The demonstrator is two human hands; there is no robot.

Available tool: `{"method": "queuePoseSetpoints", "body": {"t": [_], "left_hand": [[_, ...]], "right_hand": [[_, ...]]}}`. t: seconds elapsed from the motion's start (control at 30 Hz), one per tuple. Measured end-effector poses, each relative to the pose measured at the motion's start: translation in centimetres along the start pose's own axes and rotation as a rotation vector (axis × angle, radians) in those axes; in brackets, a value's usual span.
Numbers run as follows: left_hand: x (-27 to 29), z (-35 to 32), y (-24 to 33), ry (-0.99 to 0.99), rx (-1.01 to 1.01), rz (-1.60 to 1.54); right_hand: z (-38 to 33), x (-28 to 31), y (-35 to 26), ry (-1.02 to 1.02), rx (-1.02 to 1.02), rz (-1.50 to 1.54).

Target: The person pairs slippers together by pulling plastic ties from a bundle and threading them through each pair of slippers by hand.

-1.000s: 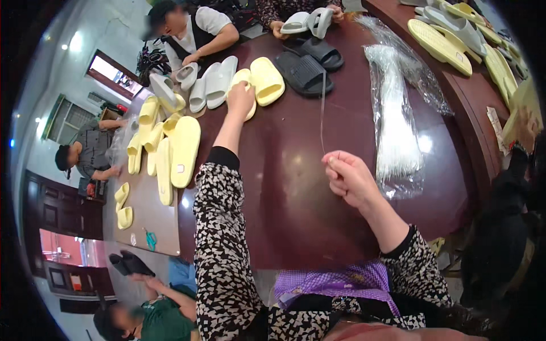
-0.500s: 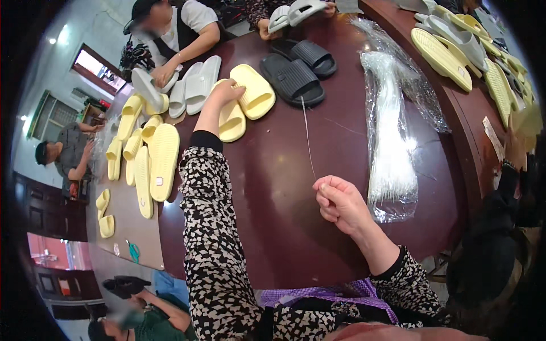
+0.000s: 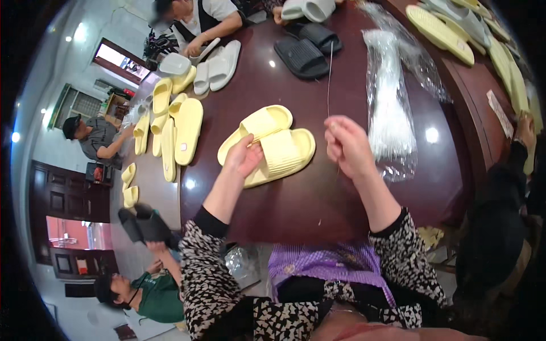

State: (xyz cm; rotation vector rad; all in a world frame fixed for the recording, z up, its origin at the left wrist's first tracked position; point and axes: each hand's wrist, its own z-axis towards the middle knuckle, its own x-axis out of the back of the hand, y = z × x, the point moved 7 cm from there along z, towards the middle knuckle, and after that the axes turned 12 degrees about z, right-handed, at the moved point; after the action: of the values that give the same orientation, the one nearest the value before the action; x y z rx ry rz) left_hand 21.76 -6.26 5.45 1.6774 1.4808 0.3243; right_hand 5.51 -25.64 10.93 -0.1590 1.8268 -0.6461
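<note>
A pair of pale yellow slippers point(image 3: 289, 149) lies side by side on the dark red table in front of me. My left hand point(image 3: 241, 159) is closed on their inner edges, where the two straps meet. To the right of them, my right hand point(image 3: 347, 145) pinches a thin, pale plastic strand point(image 3: 329, 79), which stands up from the fingers. Its upper end passes in front of the black slippers point(image 3: 307, 59) farther back. A clear bag point(image 3: 389, 96) holding a bundle of similar white strands lies to the right of my right hand.
Grey slippers point(image 3: 218, 69) and several yellow slippers point(image 3: 187, 131) stand at the left. More slippers point(image 3: 441, 34) are heaped on the surface at the far right. Co-workers handle slippers across the table and at the lower left; one more sits farther left.
My left hand has drawn the yellow pair from beside the grey slippers toward me, to the table's middle. My right hand has risen slightly, still holding the strand. The view has shifted.
</note>
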Motion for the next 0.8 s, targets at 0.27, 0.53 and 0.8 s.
{"method": "queuePoseSetpoints", "body": {"t": [0.27,0.53,0.8], "left_hand": [[-7.5,-8.5,-6.9,-0.135,-0.075,-0.522],[-6.8,-11.8,-7.9,-0.242,-0.198,-0.213],[-7.2,-14.7,-4.6,-0.164,-0.602,0.206]], "right_hand": [[1.3,1.3,-3.7,-0.028,0.196,-0.072],[0.6,0.6,-5.4,-0.13,0.238,-0.184],[-2.9,-2.1,-1.4,-0.222,0.211,-0.151]]}}
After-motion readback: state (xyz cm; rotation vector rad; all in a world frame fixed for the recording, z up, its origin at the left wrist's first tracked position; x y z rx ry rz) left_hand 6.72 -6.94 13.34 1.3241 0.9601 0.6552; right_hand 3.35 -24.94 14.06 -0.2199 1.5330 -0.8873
